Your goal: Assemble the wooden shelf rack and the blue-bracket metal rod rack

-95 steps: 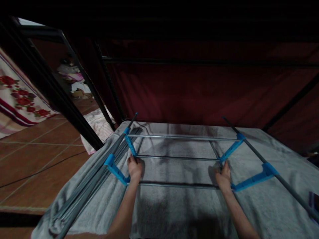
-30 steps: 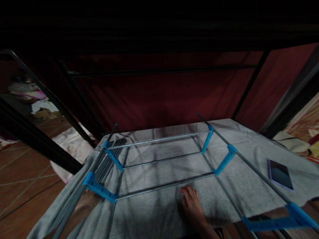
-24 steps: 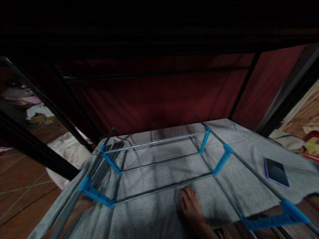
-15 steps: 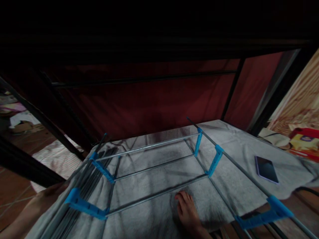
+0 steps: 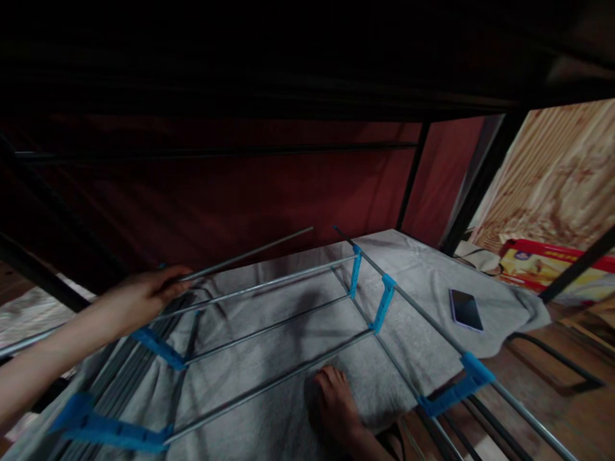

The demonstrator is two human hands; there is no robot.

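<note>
My left hand (image 5: pixel 154 293) is closed on a thin grey metal rod (image 5: pixel 254 251), which slants up to the right over the far side of a frame. My right hand (image 5: pixel 336 400) lies on the grey cloth (image 5: pixel 269 416), fingers bent and close to the frame's near crossbar; whether they hold anything is hidden. The frame is of grey tubes (image 5: pixel 288 372) joined by blue plastic brackets (image 5: pixel 384 304). More blue brackets (image 5: pixel 115 430) are at its left side. Loose grey rods (image 5: pixel 132 378) lie in a bundle beneath that side.
A phone (image 5: pixel 465 310) lies on the cloth at the right. Dark metal posts (image 5: pixel 485 186) and a rail stand around, with a red panel (image 5: pixel 269 192) behind. At the far right is a red and yellow box (image 5: pixel 552 266) on the floor.
My left hand has come up from the lower left and now holds a rod over the frame. The view has turned to the right. My right hand stays on the cloth.
</note>
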